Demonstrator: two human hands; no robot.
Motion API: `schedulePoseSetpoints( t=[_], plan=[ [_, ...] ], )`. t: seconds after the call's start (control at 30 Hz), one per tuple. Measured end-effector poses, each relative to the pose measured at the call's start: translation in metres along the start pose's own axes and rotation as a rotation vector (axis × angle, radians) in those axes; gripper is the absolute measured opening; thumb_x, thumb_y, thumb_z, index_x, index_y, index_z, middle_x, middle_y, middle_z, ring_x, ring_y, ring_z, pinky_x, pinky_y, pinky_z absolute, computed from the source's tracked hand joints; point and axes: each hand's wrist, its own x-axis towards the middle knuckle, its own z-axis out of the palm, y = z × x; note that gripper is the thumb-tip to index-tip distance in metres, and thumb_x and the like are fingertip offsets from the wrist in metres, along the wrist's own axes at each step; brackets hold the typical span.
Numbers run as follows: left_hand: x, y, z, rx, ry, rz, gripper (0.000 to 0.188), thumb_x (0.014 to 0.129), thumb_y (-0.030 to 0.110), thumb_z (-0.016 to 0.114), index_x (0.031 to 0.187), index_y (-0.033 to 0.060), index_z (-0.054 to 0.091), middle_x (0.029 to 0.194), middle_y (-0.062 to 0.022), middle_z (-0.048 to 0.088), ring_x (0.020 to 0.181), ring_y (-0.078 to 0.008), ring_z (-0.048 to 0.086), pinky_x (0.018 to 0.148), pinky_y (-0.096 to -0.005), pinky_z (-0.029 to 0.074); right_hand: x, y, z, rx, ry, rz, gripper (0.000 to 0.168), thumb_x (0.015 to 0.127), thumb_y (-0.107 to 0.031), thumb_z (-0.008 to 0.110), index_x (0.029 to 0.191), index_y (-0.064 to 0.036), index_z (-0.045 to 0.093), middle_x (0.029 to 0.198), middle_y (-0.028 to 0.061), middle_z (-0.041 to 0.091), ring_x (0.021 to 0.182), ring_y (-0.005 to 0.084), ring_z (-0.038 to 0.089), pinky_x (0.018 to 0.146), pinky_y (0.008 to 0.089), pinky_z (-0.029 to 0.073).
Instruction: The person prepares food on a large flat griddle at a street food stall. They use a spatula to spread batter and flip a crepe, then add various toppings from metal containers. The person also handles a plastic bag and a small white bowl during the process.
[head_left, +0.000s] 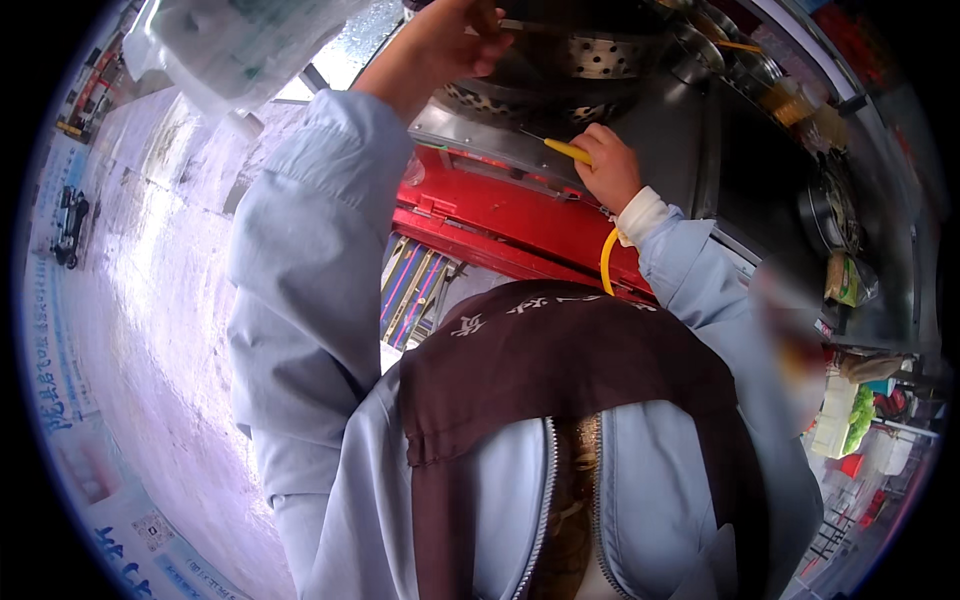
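My left hand is raised at the top of the view over the left side of a large dark round cooker. Its fingers are bent, and a brown thing lies at the fingertips; whether they grip it cannot be told. My right hand is closed around the yellow handle of a thin-tipped tool, whose metal tip points left toward the cooker's front. Perforated metal bands with dark holes show on the cooker. Below my right wrist hangs a yellow curved band or tube.
A steel counter surrounds the cooker, above a red metal front. Steel pots line the back right. At right stand a metal pan and a bagged packet. A translucent plastic bag hangs at upper left.
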Motion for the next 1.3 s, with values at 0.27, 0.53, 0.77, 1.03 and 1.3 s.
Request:
schedulePoseSetpoints(
  t=[0.27,0.53,0.77,1.03,1.3],
  plan=[
    [-0.011,-0.003,0.001,-0.002,0.077,0.027,0.048,0.08,0.043,0.049,0.101,-0.0002,0.047,0.077,-0.0132,0.057,0.051,-0.0102,0.04,0.045,-0.0203,0.032,-0.065,0.038,-0.034,0.58,0.345,0.732,0.025,0.074,-0.021,0.062,0.086,0.0,0.056,0.078,0.0087,0.054,0.066,0.0183,0.053,0.064,0.0281,0.045],
    [-0.019,0.0,-0.007,-0.09,-0.051,0.01,0.051,0.086,0.043,0.037,0.108,-0.0027,0.046,0.089,-0.0187,0.055,0.055,-0.0135,0.039,0.048,-0.0236,0.032,-0.084,0.107,-0.021,1.429,0.301,1.106,0.035,0.077,-0.027,0.058,0.096,0.001,0.049,0.087,0.0118,0.054,0.079,0.02,0.055,0.061,0.0279,0.047],
    [-0.018,-0.004,-0.007,-0.095,-0.054,0.029,0.054,0.084,0.044,0.035,0.112,-0.0019,0.042,0.092,-0.0151,0.052,0.055,-0.0128,0.035,0.049,-0.0239,0.03,-0.028,0.166,-0.059,0.719,0.221,0.767,0.025,0.071,-0.021,0.054,0.079,0.003,0.052,0.067,0.0163,0.056,0.063,0.029,0.056,0.059,0.0356,0.045],
    [-0.019,-0.008,0.005,-0.121,-0.016,0.043,0.053,0.085,0.044,0.031,0.11,-0.0011,0.045,0.095,-0.0156,0.053,0.06,-0.0157,0.042,0.048,-0.0251,0.03,0.076,0.275,-0.067,0.177,0.03,0.575,0.03,0.072,-0.027,0.056,0.089,-0.003,0.058,0.087,0.0147,0.06,0.084,0.0301,0.057,0.074,0.0374,0.044],
    [-0.029,-0.017,0.01,-0.148,-0.004,0.071,0.056,0.083,0.045,0.036,0.115,0.0004,0.045,0.098,-0.0157,0.054,0.076,-0.018,0.048,0.052,-0.0272,0.034,0.125,0.282,-0.03,0.135,0.118,0.454,0.021,0.072,-0.019,0.053,0.082,-0.003,0.063,0.084,0.0158,0.061,0.079,0.0295,0.06,0.069,0.0377,0.048]
  ],
)
